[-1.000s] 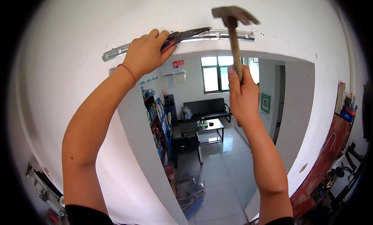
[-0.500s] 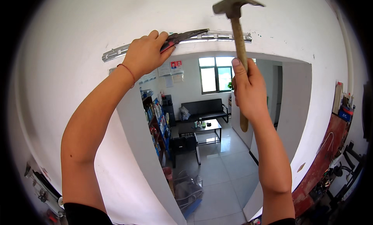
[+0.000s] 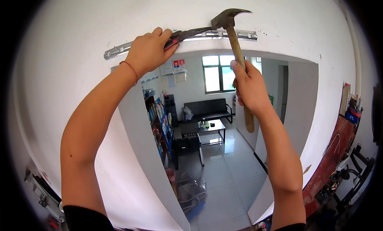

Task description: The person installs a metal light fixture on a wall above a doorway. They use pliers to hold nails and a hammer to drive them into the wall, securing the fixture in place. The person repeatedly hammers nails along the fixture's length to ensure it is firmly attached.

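Above a doorway, a silvery metal rail (image 3: 118,51) runs along the white wall. My left hand (image 3: 149,49) is closed round the red handles of long-nosed pliers (image 3: 187,35), in front of the rail. Their jaws point right, and the tips end at the hammer head; whether they pinch a nail I cannot make out. In my right hand (image 3: 251,85) is a claw hammer (image 3: 224,19), gripped by its wooden handle. Its striking face is at the plier tips and its claw points right. I cannot tell whether the face touches anything.
Beyond the doorway are a black bench (image 3: 207,109), a low table (image 3: 203,128) and a shelf unit (image 3: 159,127) with packages. Clear plastic wrapping (image 3: 191,191) lies on the tiled floor. A reddish board (image 3: 333,151) with clutter stands at the right.
My right hand has swung the hammer down and left, bringing its head from above the rail to the plier tips. The left hand and pliers stay nearly in place.
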The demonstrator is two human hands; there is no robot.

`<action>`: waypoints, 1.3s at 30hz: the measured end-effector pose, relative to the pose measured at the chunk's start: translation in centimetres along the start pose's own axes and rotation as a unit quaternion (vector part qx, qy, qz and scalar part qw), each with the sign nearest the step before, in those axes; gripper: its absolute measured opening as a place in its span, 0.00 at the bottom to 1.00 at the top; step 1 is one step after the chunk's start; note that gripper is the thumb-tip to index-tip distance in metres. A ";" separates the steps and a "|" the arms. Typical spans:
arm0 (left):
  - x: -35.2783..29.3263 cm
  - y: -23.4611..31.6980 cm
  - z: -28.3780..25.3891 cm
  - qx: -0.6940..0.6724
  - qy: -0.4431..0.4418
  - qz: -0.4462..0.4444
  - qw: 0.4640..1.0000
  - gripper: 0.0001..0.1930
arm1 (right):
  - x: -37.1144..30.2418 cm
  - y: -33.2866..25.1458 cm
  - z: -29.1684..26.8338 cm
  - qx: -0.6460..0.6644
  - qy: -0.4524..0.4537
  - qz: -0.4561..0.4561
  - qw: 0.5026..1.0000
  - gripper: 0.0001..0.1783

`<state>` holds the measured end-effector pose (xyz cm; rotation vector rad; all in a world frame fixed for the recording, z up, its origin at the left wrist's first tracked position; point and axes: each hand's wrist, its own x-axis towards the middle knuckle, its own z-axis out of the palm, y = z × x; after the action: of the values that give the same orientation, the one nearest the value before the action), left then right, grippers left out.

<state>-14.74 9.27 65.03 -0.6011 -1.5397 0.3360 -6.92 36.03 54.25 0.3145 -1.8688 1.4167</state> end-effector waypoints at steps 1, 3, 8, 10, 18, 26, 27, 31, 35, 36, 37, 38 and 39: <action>0.4 0.0 -0.1 -0.002 0.008 0.006 1.000 0.16 | 0.7 1.0 -0.2 -0.037 0.033 -0.078 0.996 0.25; -0.3 -0.6 -0.1 0.003 0.007 0.006 1.000 0.16 | -0.9 0.3 0.5 -0.020 0.055 -0.117 0.991 0.26; 0.0 -0.2 -0.2 0.001 -0.027 -0.006 1.000 0.16 | -0.1 0.3 0.7 0.035 -0.029 -0.005 0.999 0.24; 0.1 -0.1 -0.5 0.007 -0.033 -0.009 0.999 0.16 | 0.2 0.4 0.0 0.115 -0.048 -0.015 0.992 0.23; 0.2 0.1 -0.6 0.004 -0.035 -0.014 0.999 0.17 | 0.0 -0.6 -0.6 -0.065 0.003 -0.044 0.997 0.24; 0.1 -0.1 -0.7 0.013 -0.036 -0.010 0.999 0.16 | 0.0 0.3 0.8 -0.093 0.060 -0.117 0.987 0.20; 0.3 0.0 -0.6 0.011 -0.033 -0.007 0.999 0.16 | 0.6 0.2 0.7 -0.087 0.039 -0.073 0.993 0.19; -0.3 -0.7 -0.3 0.013 -0.018 0.005 1.000 0.16 | -2.1 -1.3 0.9 -0.082 0.129 -0.189 0.970 0.21; 0.5 0.0 -0.4 -0.001 -0.033 -0.001 0.999 0.17 | 0.8 0.1 0.4 -0.106 0.020 -0.081 0.991 0.24; 0.5 -0.1 -0.3 0.002 -0.029 0.003 1.000 0.17 | 0.6 0.0 0.0 -0.090 0.031 -0.089 0.992 0.25; 0.5 -0.2 -0.3 0.004 -0.024 0.007 1.000 0.17 | 0.0 -0.4 -0.8 -0.073 0.043 -0.097 0.992 0.25; 0.1 -1.0 -0.8 0.016 -0.024 0.001 1.000 0.17 | -1.0 -1.7 -0.4 -0.048 0.051 -0.113 0.991 0.25; -0.3 -1.0 -0.5 0.014 -0.025 0.001 1.000 0.16 | -2.0 -3.0 -0.4 -0.033 0.066 -0.126 0.989 0.26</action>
<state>-14.39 8.22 65.40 -0.5765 -1.5810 0.3753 -3.57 34.86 55.03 0.3990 -1.6991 1.1752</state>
